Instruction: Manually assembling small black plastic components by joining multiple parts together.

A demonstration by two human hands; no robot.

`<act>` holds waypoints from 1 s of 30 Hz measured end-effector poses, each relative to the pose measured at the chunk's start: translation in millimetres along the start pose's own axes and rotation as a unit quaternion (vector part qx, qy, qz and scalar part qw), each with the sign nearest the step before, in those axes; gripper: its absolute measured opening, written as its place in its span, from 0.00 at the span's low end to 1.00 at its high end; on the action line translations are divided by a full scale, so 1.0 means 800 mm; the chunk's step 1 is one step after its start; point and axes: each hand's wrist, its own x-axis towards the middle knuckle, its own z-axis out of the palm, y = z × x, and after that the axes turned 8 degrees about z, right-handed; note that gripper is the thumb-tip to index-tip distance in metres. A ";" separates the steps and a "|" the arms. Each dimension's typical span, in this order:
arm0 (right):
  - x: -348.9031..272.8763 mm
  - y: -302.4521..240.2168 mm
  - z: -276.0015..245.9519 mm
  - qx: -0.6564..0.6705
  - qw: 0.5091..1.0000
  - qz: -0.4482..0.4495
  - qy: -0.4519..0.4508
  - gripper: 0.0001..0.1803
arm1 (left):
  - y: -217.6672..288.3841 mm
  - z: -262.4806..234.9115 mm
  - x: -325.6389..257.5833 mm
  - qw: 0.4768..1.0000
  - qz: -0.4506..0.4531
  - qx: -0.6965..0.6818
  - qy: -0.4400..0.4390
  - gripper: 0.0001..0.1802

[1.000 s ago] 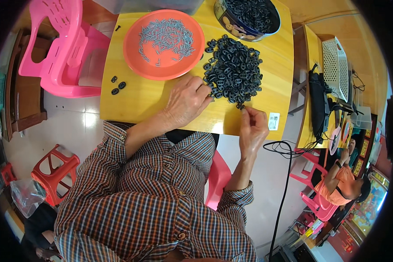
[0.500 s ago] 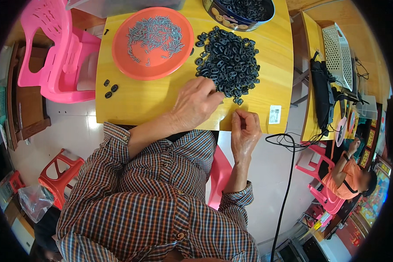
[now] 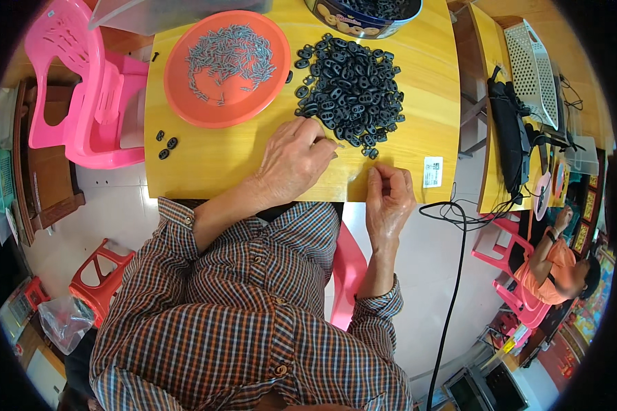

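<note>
My left hand (image 3: 298, 159) is closed in a pinch at the near-left edge of a heap of small black oval pieces with two holes (image 3: 353, 89). A tiny greyish tip shows by its fingertips, too small to name. At the table's near edge, to the right, my right hand (image 3: 389, 198) has its thumb and fingers pressed together. Whatever they hold, if anything, is hidden. Beyond my left hand lies an orange-red plate (image 3: 178, 96) bearing many small grey screws (image 3: 233, 55).
The yellow table (image 3: 212, 157) also carries a dark blue oval tin (image 3: 370, 29) of black pieces, a few loose black pieces (image 3: 164, 154) and a white label (image 3: 432, 172). Pink chairs (image 3: 82, 103) stand left. A black cable (image 3: 452, 294) hangs right; a person (image 3: 548, 267) sits beyond.
The whole view has shifted slightly. My left hand has drawn a little to the left, while my right hand has moved slightly right, widening the gap between them. Both stay pinched.
</note>
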 end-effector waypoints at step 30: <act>-0.001 -0.028 0.021 0.523 0.768 0.322 -0.183 0.04 | 0.017 0.006 -0.020 0.818 -0.273 -0.505 0.031 0.07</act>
